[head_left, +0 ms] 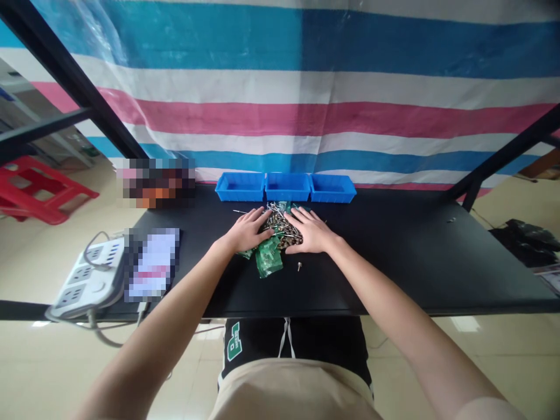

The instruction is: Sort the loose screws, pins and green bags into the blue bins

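A heap of small metal screws and parts [280, 224] lies in the middle of the black table [394, 256], mixed with green plastic bags [268, 259]. My left hand [246, 231] lies flat on the heap's left side, fingers stretched out. My right hand [311, 230] rests on its right side, fingers spread. Both hands cup the heap between them. One loose screw [299, 266] lies just in front of the heap. Three blue plastic bins [285, 187] stand in a row right behind the heap.
A white power strip [90, 279] with its cable sits at the table's left edge beside a blurred-out flat item [151, 263]. Another blurred-out item [155, 182] stands at the back left. A striped tarp hangs behind. A red stool [37, 189] stands far left.
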Tool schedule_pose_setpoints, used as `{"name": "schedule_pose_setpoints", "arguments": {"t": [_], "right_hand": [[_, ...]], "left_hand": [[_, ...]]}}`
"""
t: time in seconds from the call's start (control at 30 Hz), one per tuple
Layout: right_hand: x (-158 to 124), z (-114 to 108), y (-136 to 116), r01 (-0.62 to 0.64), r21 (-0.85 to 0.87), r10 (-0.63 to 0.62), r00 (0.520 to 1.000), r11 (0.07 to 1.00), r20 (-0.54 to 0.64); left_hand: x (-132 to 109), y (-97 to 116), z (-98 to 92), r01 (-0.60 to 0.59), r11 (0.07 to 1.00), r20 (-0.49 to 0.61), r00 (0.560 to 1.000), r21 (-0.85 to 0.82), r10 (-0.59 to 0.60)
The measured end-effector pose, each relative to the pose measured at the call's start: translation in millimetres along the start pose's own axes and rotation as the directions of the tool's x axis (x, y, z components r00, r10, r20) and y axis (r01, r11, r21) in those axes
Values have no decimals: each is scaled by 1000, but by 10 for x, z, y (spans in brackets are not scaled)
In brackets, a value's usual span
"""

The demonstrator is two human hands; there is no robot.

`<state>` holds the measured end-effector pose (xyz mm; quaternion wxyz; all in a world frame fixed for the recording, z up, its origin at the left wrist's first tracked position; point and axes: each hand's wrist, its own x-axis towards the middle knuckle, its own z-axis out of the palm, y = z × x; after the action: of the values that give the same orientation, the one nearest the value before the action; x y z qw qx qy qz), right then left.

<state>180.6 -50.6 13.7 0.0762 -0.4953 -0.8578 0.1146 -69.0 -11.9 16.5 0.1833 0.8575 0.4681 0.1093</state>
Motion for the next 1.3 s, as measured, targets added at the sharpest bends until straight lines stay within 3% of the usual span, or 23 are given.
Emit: {"name": "schedule_pose_setpoints", "arguments": {"t": [0.13, 0.23, 0.47, 0.57, 0.7, 0.87, 1.07, 1.2, 1.3], "right_hand": [[-23, 13, 226, 61, 64, -57, 997, 996, -56], [-76, 15, 325, 84, 124, -68, 989, 989, -128], [-103, -30, 309, 89, 174, -14, 919, 981, -394], [-52, -26, 185, 29, 120, 4, 965, 992, -264], [-15, -35, 73, -65, 80, 68, 997, 995, -37], [-99, -105, 148, -191, 54, 185, 979, 980, 87], [-164, -159, 161, -154, 70, 155, 988, 986, -16], [-126, -150, 132, -187, 39, 191, 973, 982, -131], [-95, -127, 168, -304, 5, 300, 939, 953, -170]], "left_hand": [[-154, 101, 41, 61, 976, -30, 998, 209, -56], [-135, 199, 99, 99, 959, -64, 994, 266, -85], [-9, 364, 195, 55, 933, -234, 972, 356, 32], [-15, 396, 161, -52, 928, -245, 958, 368, 151], [-64, 363, 112, -269, 900, -23, 955, 343, 294], [-121, 250, 56, -241, 904, 37, 969, 353, 244], [-345, 218, -80, -233, 907, -49, 963, 350, 266], [-663, 266, -48, -349, 873, 24, 931, 340, 364], [-753, 315, 35, -326, 881, 65, 944, 343, 324]]}}
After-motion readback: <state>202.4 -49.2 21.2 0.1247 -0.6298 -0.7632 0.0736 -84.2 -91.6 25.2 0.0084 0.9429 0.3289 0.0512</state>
